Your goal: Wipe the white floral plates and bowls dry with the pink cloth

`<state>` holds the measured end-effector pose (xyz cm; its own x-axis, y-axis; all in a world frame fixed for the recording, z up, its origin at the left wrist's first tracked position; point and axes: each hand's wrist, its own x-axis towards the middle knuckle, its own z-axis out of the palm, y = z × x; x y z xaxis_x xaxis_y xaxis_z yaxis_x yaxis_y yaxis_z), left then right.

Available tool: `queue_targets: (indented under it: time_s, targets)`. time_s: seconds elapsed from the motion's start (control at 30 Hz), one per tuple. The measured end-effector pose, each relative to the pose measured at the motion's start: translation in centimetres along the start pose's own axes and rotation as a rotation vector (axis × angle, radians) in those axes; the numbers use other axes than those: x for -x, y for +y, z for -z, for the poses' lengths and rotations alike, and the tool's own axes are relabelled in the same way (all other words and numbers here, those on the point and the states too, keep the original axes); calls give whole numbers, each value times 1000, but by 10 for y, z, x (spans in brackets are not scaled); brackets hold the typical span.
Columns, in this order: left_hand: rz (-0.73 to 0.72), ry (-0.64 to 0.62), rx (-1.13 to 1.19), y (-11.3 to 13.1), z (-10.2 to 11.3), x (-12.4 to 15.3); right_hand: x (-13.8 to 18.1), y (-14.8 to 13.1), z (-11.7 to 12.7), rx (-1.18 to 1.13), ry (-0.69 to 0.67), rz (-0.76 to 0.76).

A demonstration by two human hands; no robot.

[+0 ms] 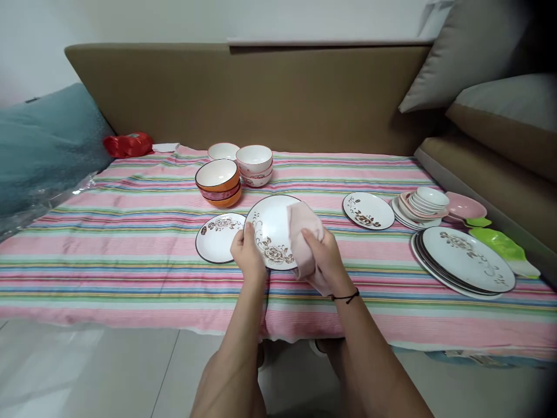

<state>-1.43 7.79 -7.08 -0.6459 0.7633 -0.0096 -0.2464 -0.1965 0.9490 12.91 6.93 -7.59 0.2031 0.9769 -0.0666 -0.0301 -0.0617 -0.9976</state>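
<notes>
A round white plate (272,223) with a dark rim and brown flowers is held up in front of me. My left hand (250,254) grips its left edge, thumb on the face. My right hand (325,258) is closed round a pale pink cloth (303,232), which is folded over the plate's right edge; the fingers behind are hidden. Just left of my left hand, another flowered plate (215,247) lies on the striped cloth (152,278), partly covered by the held plate and hand.
Stacked bowls, orange (221,188) and white (255,159), stand behind. To the right are a single flowered plate (368,203), small white bowls (430,197), a pink bowl (467,206), a stack of oval plates (461,252) and a green leaf-shaped dish (500,244). Cushions border both sides.
</notes>
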Motion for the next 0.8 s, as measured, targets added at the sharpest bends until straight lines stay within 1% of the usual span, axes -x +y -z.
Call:
queue_targets:
  time_s: [0.07, 0.13, 0.2, 0.3, 0.37, 0.47, 0.6, 0.7, 0.8]
  targets:
    - [62, 91, 114, -4, -4, 3, 5, 6, -15, -47, 30, -42]
    - [116, 164, 165, -7, -6, 4, 11, 11, -28, -75, 31, -94]
    - [142, 221, 123, -10, -6, 3, 16, 15, -38, -119, -8, -138]
    - [151, 231, 44, -11, -4, 0, 16, 15, -40, -136, -38, -147]
    - [164, 194, 53, -10, -3, -2, 13, 14, -35, -85, -27, -128]
    - [152, 112, 61, -6, 0, -6, 4, 10, -22, 5, 36, -75]
    - [106, -69, -34, 0, 6, -10, -5, 6, -5, 43, 142, -2]
    - [169, -223, -89, 4, 9, -10, -7, 1, 5, -18, 158, 7]
    - [245, -311, -126, 6, 9, -7, -8, -4, 12, -30, 160, 13]
